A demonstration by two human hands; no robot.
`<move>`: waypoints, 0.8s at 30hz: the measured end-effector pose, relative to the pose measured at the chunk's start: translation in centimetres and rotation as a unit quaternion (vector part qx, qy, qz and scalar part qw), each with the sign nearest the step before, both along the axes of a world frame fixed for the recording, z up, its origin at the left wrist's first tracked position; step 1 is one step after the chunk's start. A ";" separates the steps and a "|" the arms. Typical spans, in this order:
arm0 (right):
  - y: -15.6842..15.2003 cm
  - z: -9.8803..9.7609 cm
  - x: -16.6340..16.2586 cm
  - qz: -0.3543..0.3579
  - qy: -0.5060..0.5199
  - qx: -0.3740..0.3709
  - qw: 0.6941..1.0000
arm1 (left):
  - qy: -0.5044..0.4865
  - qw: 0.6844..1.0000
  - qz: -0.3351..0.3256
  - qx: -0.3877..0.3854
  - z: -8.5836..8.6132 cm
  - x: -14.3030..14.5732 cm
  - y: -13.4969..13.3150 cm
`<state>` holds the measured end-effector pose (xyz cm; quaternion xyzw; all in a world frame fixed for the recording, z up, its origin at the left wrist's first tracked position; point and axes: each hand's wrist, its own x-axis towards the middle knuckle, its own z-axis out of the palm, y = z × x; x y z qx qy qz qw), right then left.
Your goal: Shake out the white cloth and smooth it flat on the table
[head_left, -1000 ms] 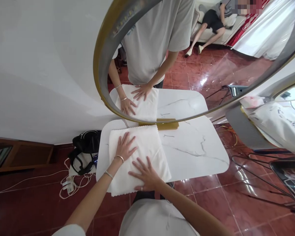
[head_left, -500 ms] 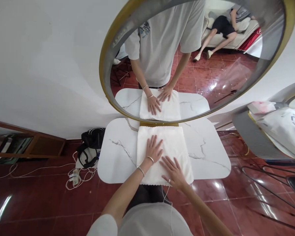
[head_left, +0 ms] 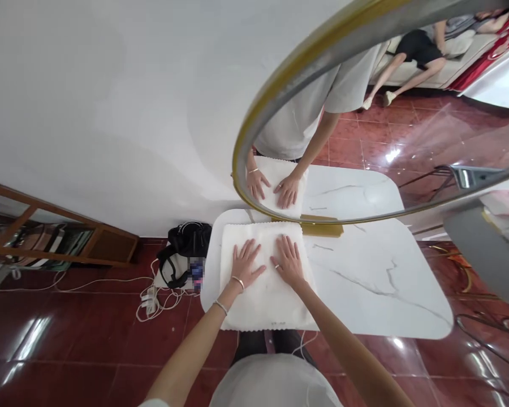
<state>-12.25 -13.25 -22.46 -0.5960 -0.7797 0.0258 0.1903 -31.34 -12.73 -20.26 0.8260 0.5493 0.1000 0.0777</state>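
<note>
A white towel (head_left: 267, 305) with a scalloped edge lies flat on the left part of the white marble-patterned table (head_left: 365, 294), its front edge close to the table's front. My left hand (head_left: 245, 267) rests palm down on the towel's left half, fingers spread, with two bracelets at the wrist. On the right half, my right hand (head_left: 289, 263) also lies flat with fingers apart and a ring on one finger. Bare towel shows between the hands; neither grips the cloth.
A large round gold-rimmed mirror (head_left: 254, 113) stands at the table's back, on a gold base (head_left: 322, 227). A black bag (head_left: 190, 240) and a power strip (head_left: 151, 299) with cables are on the floor at left. The mirror reflects a person on a sofa.
The towel has slid left across the table with both hands on it. My right hand has moved forward to be level with the left. My view has turned left.
</note>
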 end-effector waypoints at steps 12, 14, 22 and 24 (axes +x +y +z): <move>5.8 0.4 -6.5 -0.051 -0.044 -0.016 0.998 | -0.047 0.996 0.081 -0.004 -1.0 -3.7 7.6; 7.5 0.4 -7.0 -0.068 -0.046 -0.023 0.996 | -0.054 0.995 0.085 -0.004 -0.9 -3.8 9.0; 13.8 0.7 -7.5 -0.091 -0.068 -0.078 0.991 | -0.052 0.992 0.117 -0.011 -0.2 -3.3 13.7; 14.7 1.0 -8.1 -0.082 -0.092 -0.104 0.987 | -0.036 0.990 0.135 -0.015 -0.1 -3.8 14.1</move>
